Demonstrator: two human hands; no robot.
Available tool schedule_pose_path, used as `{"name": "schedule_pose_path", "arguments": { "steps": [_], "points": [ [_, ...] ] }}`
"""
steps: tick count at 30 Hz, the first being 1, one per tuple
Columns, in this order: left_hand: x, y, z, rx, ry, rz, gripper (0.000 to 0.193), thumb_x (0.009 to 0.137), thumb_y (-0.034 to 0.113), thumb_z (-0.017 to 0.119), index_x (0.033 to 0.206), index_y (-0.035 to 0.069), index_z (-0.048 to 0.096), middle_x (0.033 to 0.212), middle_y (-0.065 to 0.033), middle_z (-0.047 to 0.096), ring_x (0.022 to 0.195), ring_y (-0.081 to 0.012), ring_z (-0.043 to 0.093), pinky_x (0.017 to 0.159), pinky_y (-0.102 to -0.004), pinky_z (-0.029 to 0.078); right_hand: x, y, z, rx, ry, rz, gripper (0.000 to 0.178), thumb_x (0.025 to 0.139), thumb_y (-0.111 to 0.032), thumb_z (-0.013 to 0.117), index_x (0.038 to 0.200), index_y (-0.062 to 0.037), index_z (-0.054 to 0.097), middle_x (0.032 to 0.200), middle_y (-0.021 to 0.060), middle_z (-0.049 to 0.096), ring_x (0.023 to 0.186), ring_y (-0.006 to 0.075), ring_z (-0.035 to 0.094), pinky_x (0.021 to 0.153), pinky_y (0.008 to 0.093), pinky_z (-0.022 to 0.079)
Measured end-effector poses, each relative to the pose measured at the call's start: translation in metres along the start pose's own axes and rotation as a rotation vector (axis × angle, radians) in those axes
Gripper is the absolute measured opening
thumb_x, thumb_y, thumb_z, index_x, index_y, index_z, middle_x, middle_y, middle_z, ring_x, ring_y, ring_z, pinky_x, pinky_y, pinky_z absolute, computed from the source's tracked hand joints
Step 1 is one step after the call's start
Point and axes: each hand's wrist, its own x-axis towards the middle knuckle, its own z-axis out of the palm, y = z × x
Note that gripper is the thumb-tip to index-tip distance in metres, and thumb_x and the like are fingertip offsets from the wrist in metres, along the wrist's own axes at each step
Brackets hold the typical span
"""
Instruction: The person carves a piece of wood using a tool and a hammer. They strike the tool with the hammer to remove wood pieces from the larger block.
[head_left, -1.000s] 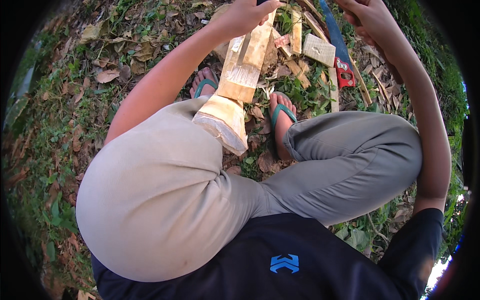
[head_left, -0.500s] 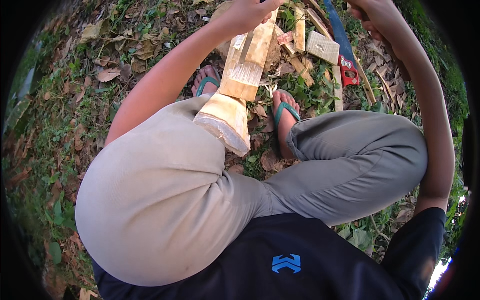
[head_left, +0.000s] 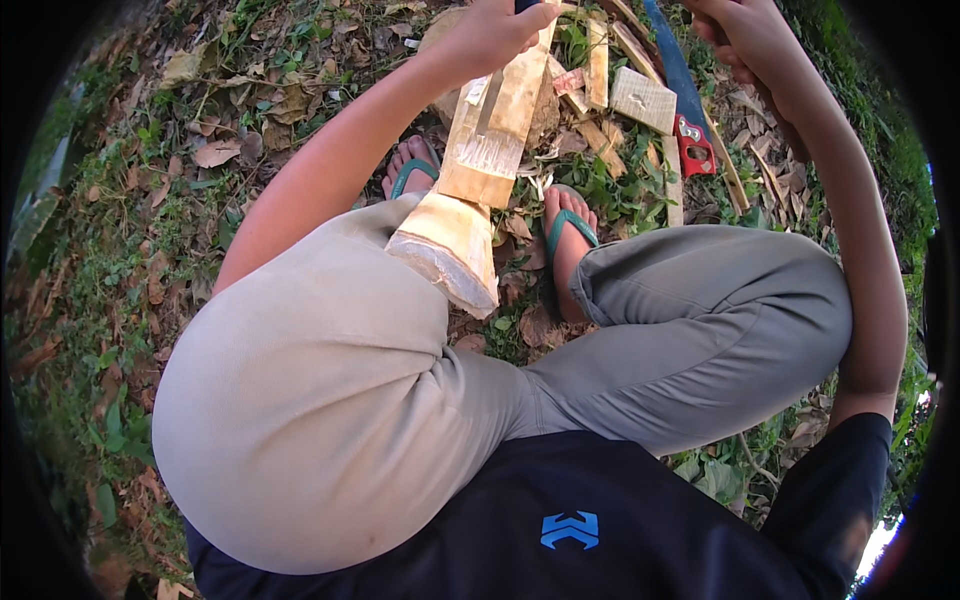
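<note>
At the top edge, my left hand (head_left: 498, 38) is closed around a tool with a dark blue handle (head_left: 527, 5); the tool's working end is hidden. Just beneath that hand lies a long pale piece of wood (head_left: 490, 150), slotted along its length, with rough chipped grain near its near end. Its near end meets a wedge-shaped wood block with bark (head_left: 450, 250), close to my left leg. Raised at the upper right, my right hand (head_left: 742, 40) grips a brown wooden handle (head_left: 797, 142) that shows beside my forearm; its head is out of view.
A handsaw with a red handle (head_left: 694, 146) and blue blade lies right of the wood. Around it are a squared wood block (head_left: 644, 100), thin strips (head_left: 598, 65) and offcuts. My feet in green flip-flops (head_left: 570, 222) flank the workpiece on leaf-strewn ground.
My right hand has shifted slightly left and up, and more of the brown handle shows below it. My left hand and the wood stay nearly where they were.
</note>
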Motion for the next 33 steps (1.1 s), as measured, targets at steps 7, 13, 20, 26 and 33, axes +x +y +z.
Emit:
{"name": "schedule_pose_path", "arguments": {
  "steps": [7, 13, 20, 26, 33],
  "points": [
    [0.003, -0.008, 0.001, -0.106, -0.021, 0.052, 0.034, 0.095, 0.025, 0.056, 0.124, 0.009, 0.054, 0.073, -0.0005, 0.057, 0.060, -0.0116, 0.054, 0.057, -0.0315, 0.045, -0.001, -0.005, 0.000, -0.060, -0.056, 0.054, 0.027, 0.100, -0.029, 0.059, 0.100, -0.0058, 0.072, 0.061, -0.0039, 0.051, 0.046, 0.0049, 0.044, 0.040, 0.0239, 0.035],
    [-0.003, 0.002, -0.006, 0.293, 0.044, -0.073, 0.042, 0.091, 0.039, 0.058, 0.123, 0.012, 0.058, 0.072, -0.0048, 0.065, 0.065, -0.0172, 0.064, 0.062, -0.0350, 0.049, -0.014, -0.017, -0.003, -0.060, -0.058, 0.008, 0.028, 0.099, -0.030, 0.062, 0.102, -0.0047, 0.073, 0.060, -0.0037, 0.051, 0.044, 0.0057, 0.043, 0.040, 0.0243, 0.035],
    [0.017, -0.028, 0.012, -0.086, -0.053, 0.039, 0.039, 0.093, 0.036, 0.057, 0.121, 0.009, 0.057, 0.075, -0.0061, 0.065, 0.067, -0.0164, 0.064, 0.060, -0.0340, 0.049, -0.005, -0.003, -0.004, 0.078, 0.003, 0.057, 0.027, 0.100, -0.029, 0.060, 0.101, -0.0051, 0.073, 0.063, -0.0033, 0.051, 0.046, 0.0057, 0.042, 0.043, 0.0253, 0.036],
    [-0.001, 0.014, 0.009, 0.120, -0.009, 0.007, 0.031, 0.093, 0.013, 0.057, 0.124, 0.009, 0.053, 0.078, 0.0030, 0.052, 0.060, -0.0065, 0.049, 0.052, -0.0262, 0.041, 0.001, 0.005, -0.007, -0.091, -0.021, 0.063, 0.027, 0.101, -0.029, 0.058, 0.102, -0.0062, 0.073, 0.061, -0.0049, 0.051, 0.045, 0.0053, 0.044, 0.042, 0.0238, 0.036],
    [0.004, -0.004, 0.007, -0.009, -0.044, 0.060, 0.031, 0.093, 0.021, 0.058, 0.121, 0.007, 0.055, 0.073, 0.0009, 0.055, 0.062, -0.0092, 0.053, 0.056, -0.0294, 0.044, 0.000, 0.005, -0.005, -0.095, -0.083, 0.029, 0.027, 0.101, -0.028, 0.059, 0.099, -0.0041, 0.071, 0.063, -0.0042, 0.052, 0.047, 0.0052, 0.044, 0.041, 0.0234, 0.035]
  ]
}}
